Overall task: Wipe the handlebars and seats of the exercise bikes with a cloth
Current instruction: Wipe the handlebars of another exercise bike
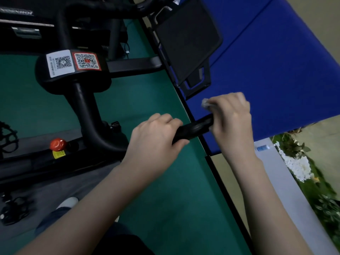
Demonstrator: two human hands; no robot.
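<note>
Two bare forearms reach forward from the bottom edge, above a pale shoe [69, 202] planted on the dark green floor [165, 199]. The left hand [158, 138] is wrapped fully around a black tubular handlebar [195, 128], fingers curled over the top and thumb tucked beneath. Just beyond it, a short bare stretch of the bar shows between the hands. The right hand [232, 118], slightly blurred, is closed over the bar's far end with a pale crumpled cloth [206, 104] bunched under its fingers; only a small corner of the cloth pokes out by the fingertips, pressed against the bar.

To the left and lower, a round red knob [58, 144] sits on the bike's frame above a small yellow label [59, 154]. A thick black curved post [86, 115] rises from there to a head carrying a white QR-code sticker [60, 63] and a red-bordered QR-code sticker [86, 61] side by side. Farther off, a flat black rectangular panel [185, 41] stands at the floor's edge against a bright blue padded mat [276, 70].
</note>
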